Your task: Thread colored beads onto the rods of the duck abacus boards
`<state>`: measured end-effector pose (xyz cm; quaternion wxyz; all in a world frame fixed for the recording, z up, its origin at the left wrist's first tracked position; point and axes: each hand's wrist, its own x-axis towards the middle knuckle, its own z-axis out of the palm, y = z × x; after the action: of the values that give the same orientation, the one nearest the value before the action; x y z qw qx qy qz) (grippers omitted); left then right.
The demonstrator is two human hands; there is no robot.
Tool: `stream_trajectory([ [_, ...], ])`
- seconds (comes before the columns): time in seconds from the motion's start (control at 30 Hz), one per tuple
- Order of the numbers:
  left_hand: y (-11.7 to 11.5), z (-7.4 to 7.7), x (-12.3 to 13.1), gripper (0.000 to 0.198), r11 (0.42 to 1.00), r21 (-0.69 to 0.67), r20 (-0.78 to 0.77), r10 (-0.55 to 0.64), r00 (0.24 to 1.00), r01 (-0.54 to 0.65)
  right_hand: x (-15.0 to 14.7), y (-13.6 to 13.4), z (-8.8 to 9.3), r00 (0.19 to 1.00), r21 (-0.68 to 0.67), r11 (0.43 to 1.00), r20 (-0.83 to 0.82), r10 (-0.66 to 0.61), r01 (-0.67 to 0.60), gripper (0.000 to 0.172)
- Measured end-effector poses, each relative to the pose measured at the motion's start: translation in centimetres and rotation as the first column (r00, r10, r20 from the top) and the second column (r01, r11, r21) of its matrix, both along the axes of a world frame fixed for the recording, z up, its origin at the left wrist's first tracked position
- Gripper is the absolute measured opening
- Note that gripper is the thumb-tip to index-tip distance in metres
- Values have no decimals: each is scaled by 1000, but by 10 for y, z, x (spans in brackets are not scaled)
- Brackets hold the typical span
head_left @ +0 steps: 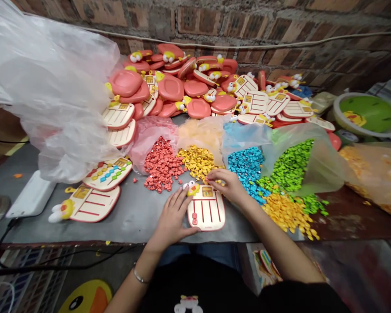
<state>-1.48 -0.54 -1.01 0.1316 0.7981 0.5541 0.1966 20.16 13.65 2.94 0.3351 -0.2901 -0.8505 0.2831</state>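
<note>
Abacus toy frame lies flat on the grey tabletop, near the front edge. Left hand rests on its left side, fingers flat and spread, gripping nothing. Right hand is at the frame's top edge beside the yellow beads, fingers bunched (any bead between them is too small to tell). Red beads, blue beads and green beads lie alongside.
</note>
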Motion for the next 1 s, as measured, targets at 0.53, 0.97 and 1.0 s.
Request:
stream_trajectory([
  [0.53,0,4,1,91,1000,8,-24,24,999,-23,28,-39,-31,971,173,980,200,-130,96,19],
  [0.97,-1,3,2,98,1000,-4,-26,-9,1000,9,-19,-53,-27,982,23,997,176,72,-77,23],
  [1.0,-1,3,2,99,1000,-1,-20,0,1000,0,-25,-52,-23,976,-11,993,183,120,-120,22],
])
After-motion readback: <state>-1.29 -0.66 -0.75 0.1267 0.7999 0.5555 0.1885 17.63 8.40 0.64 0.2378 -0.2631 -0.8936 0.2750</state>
